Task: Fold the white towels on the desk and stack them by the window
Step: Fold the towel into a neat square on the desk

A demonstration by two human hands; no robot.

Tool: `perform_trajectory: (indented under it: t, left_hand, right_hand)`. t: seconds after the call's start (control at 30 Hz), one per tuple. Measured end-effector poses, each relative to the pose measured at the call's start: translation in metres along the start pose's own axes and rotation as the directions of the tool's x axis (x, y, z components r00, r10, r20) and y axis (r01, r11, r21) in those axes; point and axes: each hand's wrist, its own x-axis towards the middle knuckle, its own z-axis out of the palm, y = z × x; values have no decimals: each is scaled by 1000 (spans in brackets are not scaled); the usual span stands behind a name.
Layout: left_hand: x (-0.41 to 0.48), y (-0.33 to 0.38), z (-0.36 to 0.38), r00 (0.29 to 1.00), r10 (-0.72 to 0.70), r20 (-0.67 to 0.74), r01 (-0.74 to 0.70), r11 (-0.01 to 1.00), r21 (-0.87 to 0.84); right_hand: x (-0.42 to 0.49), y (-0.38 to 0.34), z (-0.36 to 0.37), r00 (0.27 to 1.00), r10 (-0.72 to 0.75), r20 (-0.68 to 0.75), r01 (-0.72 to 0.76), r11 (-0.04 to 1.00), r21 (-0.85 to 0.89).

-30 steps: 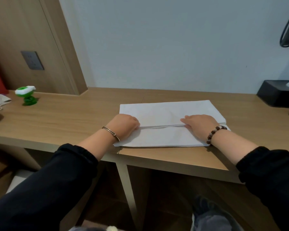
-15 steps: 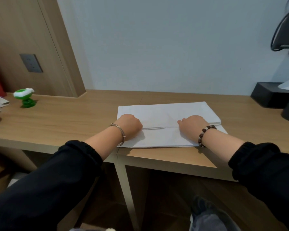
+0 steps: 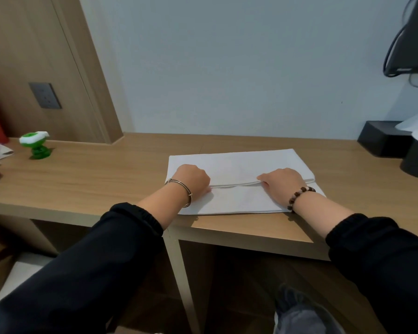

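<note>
White towel lies flat on the desk under both my hands, long axis running crosswise from my left hand to my right hand — each curled onto its hem, neither nearer — so I judge the fold goes straight away from me.

Illumination is even, diffuse and moderately bright. The bench and wall read matte and uniformly lit. The white towel is bright, yet its fold line stays legible. Shadows are soft and fall slightly right of the green toy and under the wrists. The space beneath the bench is dim. Wide-angle bending noted: the door frame leans and the sleeves swell at the lower corners. The left edge is slightly smeared.
</note>
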Motion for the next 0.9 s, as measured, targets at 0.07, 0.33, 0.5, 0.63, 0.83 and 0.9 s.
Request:
perform_trajectory:
  t: [0.07,0.33,0.5,0.63,0.83,0.9]
  left_hand:
    - [1,6,-2,1000,-7,-13,7,1000,28]
    - [1,-11,6,993,-120,15,120,993,-11]
    - [2,-34,9,973,-223,-55,200,941,-273]
    - [0,-53,5,881,-340,-330,179,884,-433]
    - [-40,-42,14,705,-346,-619,18,881,-472]
    - [-55,-35,19,705,-318,-634,-6,891,-454]
  right_hand:
    - [2,-2,0,1000,12,-3,-12,1000,4]
    - [6,1,-8,995,38,91,-34,998,-51]
    - [16,14,-22,949,286,134,-270,955,-123]
    - [18,32,-33,930,365,-26,-366,928,-74]
    - [-13,28,-28,907,303,-292,-300,952,56]
    - [-27,25,-23,888,311,-338,-295,950,98]
